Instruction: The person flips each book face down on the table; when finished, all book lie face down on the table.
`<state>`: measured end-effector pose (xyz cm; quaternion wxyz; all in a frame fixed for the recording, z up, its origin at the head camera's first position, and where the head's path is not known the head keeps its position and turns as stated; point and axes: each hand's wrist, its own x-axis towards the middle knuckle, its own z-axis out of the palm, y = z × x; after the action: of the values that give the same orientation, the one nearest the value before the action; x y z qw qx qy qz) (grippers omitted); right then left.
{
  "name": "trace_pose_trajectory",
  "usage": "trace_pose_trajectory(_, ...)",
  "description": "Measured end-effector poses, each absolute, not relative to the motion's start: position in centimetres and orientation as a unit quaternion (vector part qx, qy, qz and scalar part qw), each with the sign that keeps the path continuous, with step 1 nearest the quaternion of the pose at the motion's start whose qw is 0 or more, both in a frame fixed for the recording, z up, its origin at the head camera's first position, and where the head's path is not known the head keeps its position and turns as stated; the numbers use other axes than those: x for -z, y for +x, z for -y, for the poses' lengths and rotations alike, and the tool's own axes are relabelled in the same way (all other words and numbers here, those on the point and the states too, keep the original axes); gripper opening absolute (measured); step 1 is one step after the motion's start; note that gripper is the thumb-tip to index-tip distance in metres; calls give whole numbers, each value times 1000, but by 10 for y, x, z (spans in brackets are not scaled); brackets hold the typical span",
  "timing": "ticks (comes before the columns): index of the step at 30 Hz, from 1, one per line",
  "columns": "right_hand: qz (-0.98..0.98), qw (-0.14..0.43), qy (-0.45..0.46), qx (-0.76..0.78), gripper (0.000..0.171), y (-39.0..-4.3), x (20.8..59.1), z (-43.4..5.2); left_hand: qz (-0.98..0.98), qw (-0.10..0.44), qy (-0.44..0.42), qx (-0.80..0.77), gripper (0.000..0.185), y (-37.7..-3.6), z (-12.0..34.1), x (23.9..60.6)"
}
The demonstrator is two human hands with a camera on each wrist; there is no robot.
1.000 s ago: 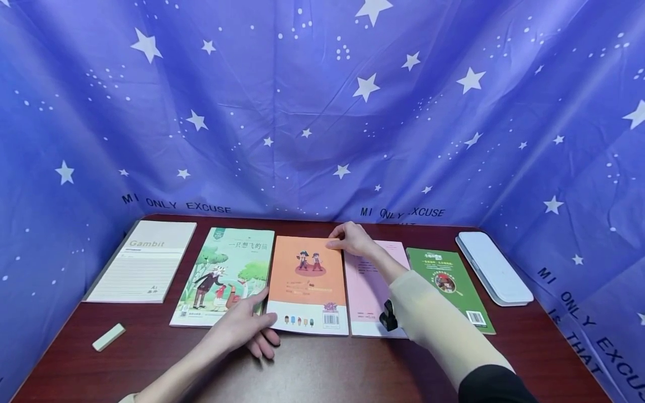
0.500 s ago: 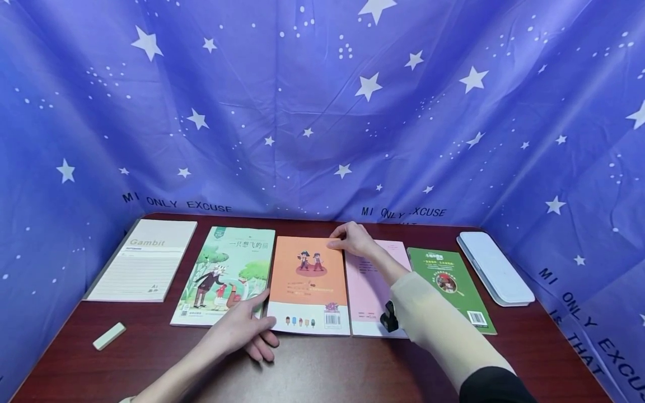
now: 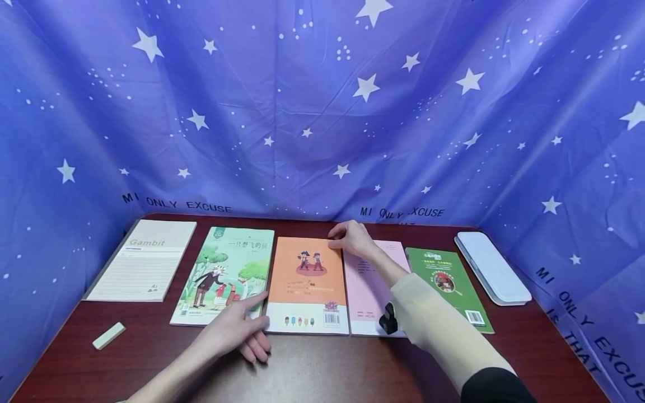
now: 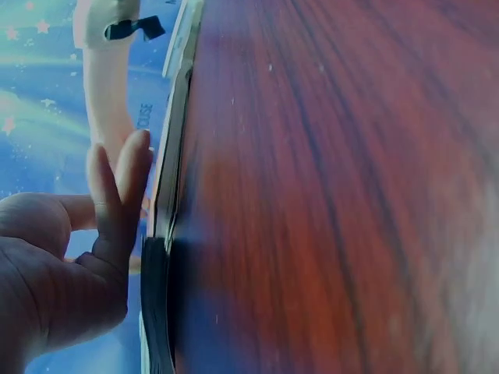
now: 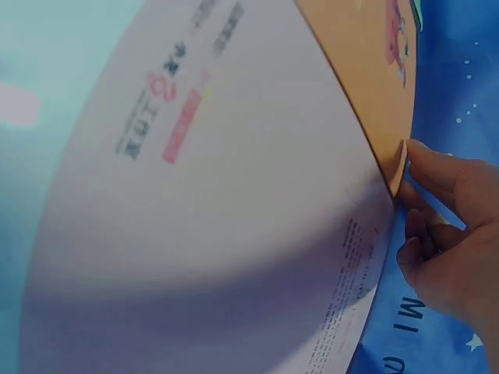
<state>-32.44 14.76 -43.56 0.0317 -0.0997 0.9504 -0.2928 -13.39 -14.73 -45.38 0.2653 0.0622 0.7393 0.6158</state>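
An orange and white book [image 3: 307, 285] lies flat in the middle of a row on the table. At its top right corner my right hand [image 3: 354, 240] pinches the cover between thumb and fingers; the right wrist view shows the corner slightly bent up at the fingertips [image 5: 417, 148]. My left hand [image 3: 234, 330] rests low over the gap between this book and the green picture book [image 3: 221, 274]. Its fingers are extended, index fingertip and thumb tip by the orange book's left edge; whether they touch is unclear. A pink book [image 3: 370, 302] sits close on the right, partly behind my right forearm.
A cream notebook [image 3: 138, 268] marked Gambit lies at far left, a small pale eraser-like block [image 3: 108, 336] in front of it. Farther right are a dark green book [image 3: 443, 282] and a white case [image 3: 491, 268]. A blue starry curtain [image 3: 302, 112] hangs behind the table.
My left hand has drawn slightly to the left, its thumb coming off the orange book's lower left corner. My right hand keeps its place at the top corner.
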Motion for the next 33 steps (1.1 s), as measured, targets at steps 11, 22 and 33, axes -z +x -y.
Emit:
trace_pose_trajectory(11,-938,10,-123,323,20,-329,421,-121,-757,151,45,-634,55,-138,183,452)
trace_pose_trajectory(22,-919,36,-186,345,27,-329,413,-63,-893,-24,-7,-449,30,-127,223,444)
trace_pose_trajectory(33,-918,92,-198,330,38,-331,414,-23,-940,-139,12,-310,27,-132,258,447)
